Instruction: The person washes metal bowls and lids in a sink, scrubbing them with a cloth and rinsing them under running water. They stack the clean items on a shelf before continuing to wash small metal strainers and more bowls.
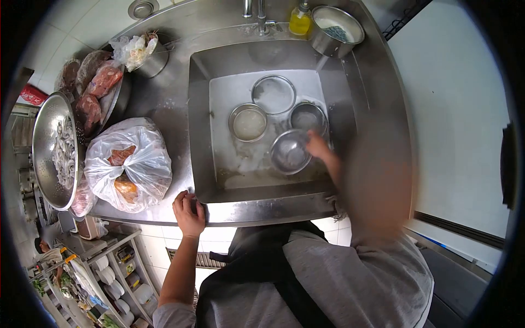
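Observation:
My right hand (317, 146) grips the rim of a shiny metal bowl (290, 153) low in the sink, tilted toward me. Just behind it a second metal bowl (307, 118) sits in the cloudy water, partly covered by my hand and the held bowl. To the left stands a round metal bowl (248, 122) with whitish liquid inside. Farther back lies another round metal vessel (273, 94), its thin rim showing. My left hand (189, 214) rests on the front edge of the steel counter, left of the sink, fingers laid on the metal and holding nothing.
A steel sink (240, 195) surrounds the bowls, with a faucet (262, 24), yellow soap bottle (300, 21) and metal pot (336, 38) behind. At left are a tied plastic bag (128, 164), a colander (49, 126) and bagged meat (104, 80). A dish rack (117, 273) stands lower left.

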`<state>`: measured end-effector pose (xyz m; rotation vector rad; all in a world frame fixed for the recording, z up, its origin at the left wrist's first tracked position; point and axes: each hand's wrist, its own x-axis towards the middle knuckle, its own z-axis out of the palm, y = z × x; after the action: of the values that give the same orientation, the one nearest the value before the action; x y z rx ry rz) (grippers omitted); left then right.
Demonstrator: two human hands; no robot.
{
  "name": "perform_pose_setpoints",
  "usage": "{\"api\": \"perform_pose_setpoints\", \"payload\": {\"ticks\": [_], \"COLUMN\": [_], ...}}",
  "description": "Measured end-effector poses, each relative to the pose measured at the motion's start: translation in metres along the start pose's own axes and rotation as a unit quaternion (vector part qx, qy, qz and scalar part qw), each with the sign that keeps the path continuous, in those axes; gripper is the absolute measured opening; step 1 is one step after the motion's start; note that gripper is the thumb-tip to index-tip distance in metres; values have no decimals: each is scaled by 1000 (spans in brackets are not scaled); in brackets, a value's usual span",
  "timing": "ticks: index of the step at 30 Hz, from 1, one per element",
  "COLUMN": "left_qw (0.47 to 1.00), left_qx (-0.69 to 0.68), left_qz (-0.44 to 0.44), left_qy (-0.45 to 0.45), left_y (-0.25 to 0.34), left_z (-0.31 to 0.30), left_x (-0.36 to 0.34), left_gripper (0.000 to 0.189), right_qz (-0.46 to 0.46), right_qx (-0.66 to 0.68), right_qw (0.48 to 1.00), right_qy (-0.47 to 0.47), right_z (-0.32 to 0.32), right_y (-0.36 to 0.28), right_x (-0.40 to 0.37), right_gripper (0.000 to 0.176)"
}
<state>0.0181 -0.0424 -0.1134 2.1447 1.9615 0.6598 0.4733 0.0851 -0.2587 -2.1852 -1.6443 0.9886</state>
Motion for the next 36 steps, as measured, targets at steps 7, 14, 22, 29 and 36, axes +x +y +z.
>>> {"api": "perform_pose_setpoints", "payload": {"ticks": [7, 14, 22, 29, 36], "left_qw": [1000, 998, 964, 793, 912], "left_qx": [2, 18, -133, -229, -216], "left_qz": [-13, 8, 140, -147, -150], "left_qy": [-5, -54, -184, -545, -316], "left_y": [1, 5, 86, 85, 105], "left_z": [-1, 0, 40, 222, 330], "left_x": [0, 6, 81, 107, 90], "left_gripper": [27, 30, 31, 43, 35], "right_qz": [-112, -264, 30, 24, -80], "right_qx": [-121, 89, -315, -288, 580], "right_qw": [969, 859, 947, 928, 797], "right_qy": [-183, 429, 60, 237, 146], "right_z": [39, -222, -284, -343, -267], "right_y": [-27, -165, -134, -116, -118], "right_x": [20, 103, 263, 268, 66], "right_gripper": [31, 27, 42, 41, 39]}}
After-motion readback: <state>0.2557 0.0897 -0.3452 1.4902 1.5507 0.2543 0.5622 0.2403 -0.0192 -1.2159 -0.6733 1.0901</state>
